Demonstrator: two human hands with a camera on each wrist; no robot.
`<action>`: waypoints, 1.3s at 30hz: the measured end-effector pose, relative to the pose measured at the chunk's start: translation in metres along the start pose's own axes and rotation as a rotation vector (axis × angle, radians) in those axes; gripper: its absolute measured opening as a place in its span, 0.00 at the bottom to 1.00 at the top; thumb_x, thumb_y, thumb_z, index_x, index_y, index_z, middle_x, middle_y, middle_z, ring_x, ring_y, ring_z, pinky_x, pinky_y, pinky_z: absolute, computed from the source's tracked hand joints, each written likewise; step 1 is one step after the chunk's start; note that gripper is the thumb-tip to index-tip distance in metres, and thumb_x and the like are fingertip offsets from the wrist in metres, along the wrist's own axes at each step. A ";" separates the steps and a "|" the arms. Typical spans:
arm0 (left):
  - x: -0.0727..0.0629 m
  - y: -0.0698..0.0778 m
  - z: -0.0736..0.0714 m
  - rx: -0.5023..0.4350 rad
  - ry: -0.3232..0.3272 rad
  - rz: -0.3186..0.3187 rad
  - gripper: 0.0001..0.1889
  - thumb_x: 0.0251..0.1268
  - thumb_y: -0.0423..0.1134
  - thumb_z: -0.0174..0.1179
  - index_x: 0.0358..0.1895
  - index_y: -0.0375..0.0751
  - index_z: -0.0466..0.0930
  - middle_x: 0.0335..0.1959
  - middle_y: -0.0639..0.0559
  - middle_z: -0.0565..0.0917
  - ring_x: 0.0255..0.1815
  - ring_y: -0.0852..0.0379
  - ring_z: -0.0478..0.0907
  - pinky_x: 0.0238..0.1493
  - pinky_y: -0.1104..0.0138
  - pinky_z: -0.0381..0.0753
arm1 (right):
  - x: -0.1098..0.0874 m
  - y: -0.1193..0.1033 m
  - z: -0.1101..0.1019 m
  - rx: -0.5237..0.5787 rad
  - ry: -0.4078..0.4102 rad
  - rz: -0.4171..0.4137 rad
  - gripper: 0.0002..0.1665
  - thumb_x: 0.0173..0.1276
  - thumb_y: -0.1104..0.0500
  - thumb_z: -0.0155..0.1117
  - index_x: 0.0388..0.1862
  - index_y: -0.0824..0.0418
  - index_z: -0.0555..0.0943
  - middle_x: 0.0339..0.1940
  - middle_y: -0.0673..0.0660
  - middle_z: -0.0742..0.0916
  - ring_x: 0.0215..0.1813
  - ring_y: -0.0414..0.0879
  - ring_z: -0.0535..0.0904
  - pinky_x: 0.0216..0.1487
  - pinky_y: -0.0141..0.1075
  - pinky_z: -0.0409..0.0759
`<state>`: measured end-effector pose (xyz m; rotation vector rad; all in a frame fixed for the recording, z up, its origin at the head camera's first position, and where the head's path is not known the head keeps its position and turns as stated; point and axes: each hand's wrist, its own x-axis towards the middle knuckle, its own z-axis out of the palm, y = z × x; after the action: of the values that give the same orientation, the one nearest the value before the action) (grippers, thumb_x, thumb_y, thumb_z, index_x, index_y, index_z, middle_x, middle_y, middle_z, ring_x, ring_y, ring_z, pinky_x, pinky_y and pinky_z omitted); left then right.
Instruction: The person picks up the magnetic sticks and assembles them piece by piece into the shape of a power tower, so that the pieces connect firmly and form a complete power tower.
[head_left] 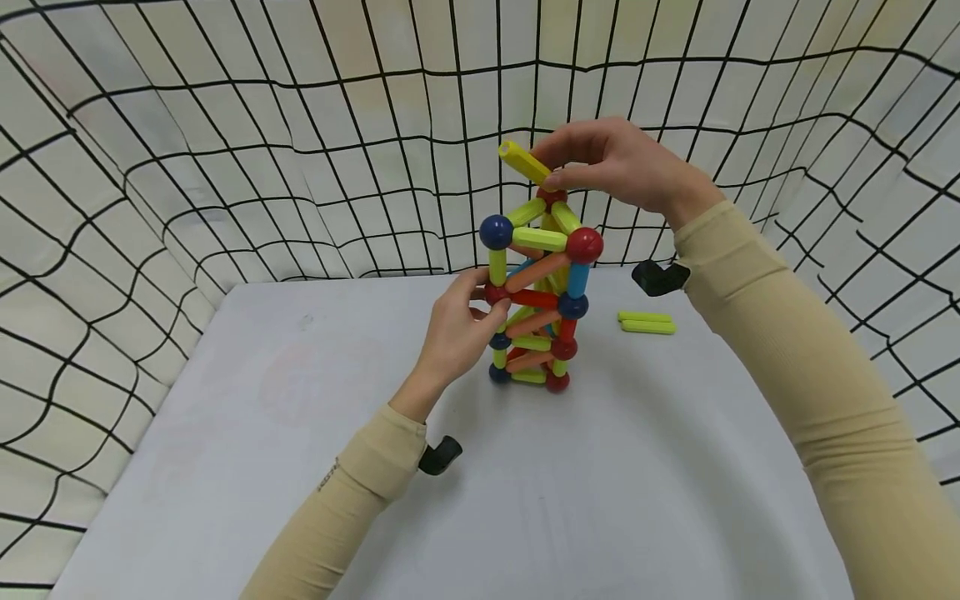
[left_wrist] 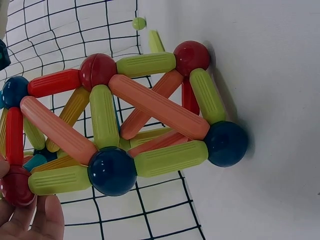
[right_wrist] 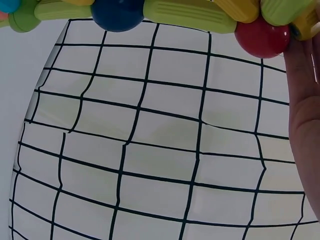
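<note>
A tall tower of colored rods and balls, apparently magnetic point(head_left: 540, 240), stands upright on the table. On its left side my left hand point(head_left: 460, 329) pinches a red ball point(head_left: 495, 293) between thumb and fingers; the left wrist view shows the same red ball point(left_wrist: 17, 186) at the fingertips. At the tower's top my right hand point(head_left: 626, 167) pinches a yellow rod point(head_left: 521, 161), which slants up to the left. The rod's lower end meets or nearly meets the top red ball point(head_left: 552, 198). In the right wrist view, that hand point(right_wrist: 306, 115) touches a red ball point(right_wrist: 262, 39).
Two loose yellow-green rods point(head_left: 647, 327) lie side by side on the white table point(head_left: 300, 417), right of the tower. Beyond the table rises a pale wall with a black grid point(head_left: 330, 150). A small green ball point(left_wrist: 139, 23) shows in the left wrist view.
</note>
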<state>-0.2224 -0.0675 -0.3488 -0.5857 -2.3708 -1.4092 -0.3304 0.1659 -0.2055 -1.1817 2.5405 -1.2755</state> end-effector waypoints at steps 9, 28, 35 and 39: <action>0.001 0.001 0.000 0.004 0.006 -0.003 0.18 0.67 0.33 0.60 0.58 0.32 0.73 0.52 0.43 0.79 0.49 0.50 0.79 0.42 0.61 0.83 | 0.003 -0.005 0.002 0.024 -0.047 -0.052 0.19 0.71 0.61 0.62 0.60 0.61 0.79 0.51 0.56 0.84 0.47 0.52 0.82 0.54 0.35 0.79; 0.001 0.000 0.001 -0.007 -0.002 0.002 0.19 0.67 0.33 0.60 0.59 0.32 0.73 0.52 0.43 0.79 0.50 0.49 0.79 0.43 0.61 0.82 | 0.002 -0.002 0.004 0.048 -0.076 -0.055 0.19 0.72 0.61 0.61 0.61 0.61 0.78 0.52 0.57 0.84 0.48 0.53 0.81 0.53 0.36 0.79; 0.001 -0.001 0.001 -0.005 -0.010 0.007 0.20 0.67 0.35 0.61 0.59 0.32 0.72 0.51 0.43 0.79 0.49 0.50 0.79 0.43 0.62 0.82 | -0.003 0.000 0.003 0.049 -0.051 -0.046 0.20 0.71 0.59 0.62 0.61 0.58 0.78 0.55 0.55 0.83 0.50 0.51 0.80 0.57 0.38 0.77; 0.004 -0.002 0.000 -0.001 -0.028 -0.001 0.24 0.65 0.39 0.66 0.59 0.33 0.72 0.50 0.45 0.78 0.49 0.51 0.78 0.43 0.63 0.82 | -0.010 0.003 0.002 0.041 0.006 -0.012 0.22 0.69 0.58 0.65 0.62 0.56 0.78 0.57 0.53 0.82 0.56 0.50 0.79 0.60 0.39 0.76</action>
<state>-0.2264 -0.0674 -0.3486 -0.6086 -2.3927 -1.4111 -0.3239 0.1721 -0.2116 -1.1894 2.5028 -1.3285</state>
